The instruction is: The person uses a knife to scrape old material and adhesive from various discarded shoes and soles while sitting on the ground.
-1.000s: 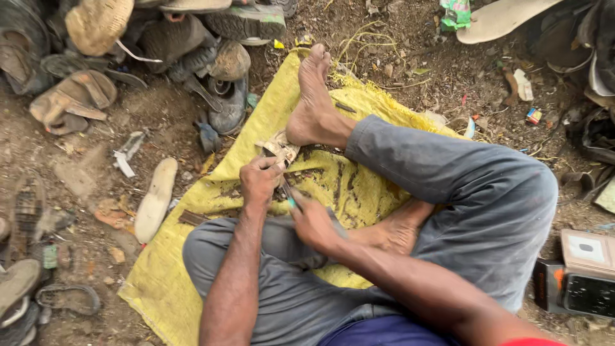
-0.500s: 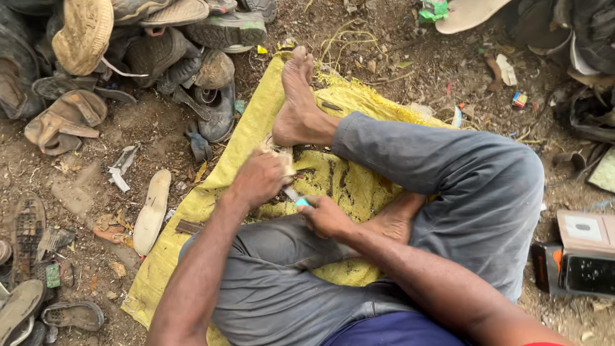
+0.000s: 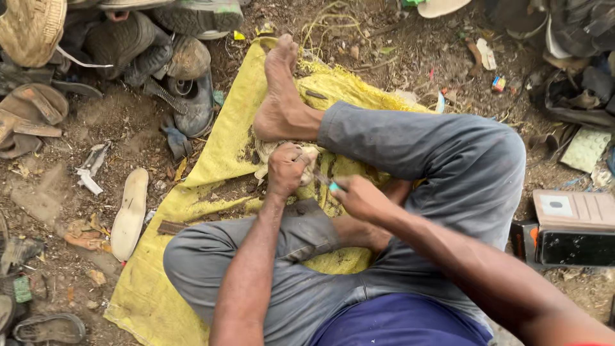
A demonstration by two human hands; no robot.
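Observation:
I sit cross-legged on a yellow sack [image 3: 211, 166] laid on dirt. My left hand [image 3: 286, 168] grips a pale worn piece of footwear [image 3: 306, 160] pressed against my bare heel. My right hand [image 3: 362, 197] holds a small tool with a turquoise handle [image 3: 334, 186], its tip touching the pale piece beside my left hand. Most of the pale piece is hidden under my fingers. My bare foot [image 3: 280, 96] stretches out over the sack.
A heap of old shoes and soles [image 3: 147, 51] lies at the upper left. A loose pale insole [image 3: 129, 211] rests left of the sack. A brown box and a black device [image 3: 573, 227] sit at the right. Scraps litter the dirt.
The view has shifted so hands and legs sit lower and more central. My hands stay together on the pale piece, the right hand still working the tool against it.

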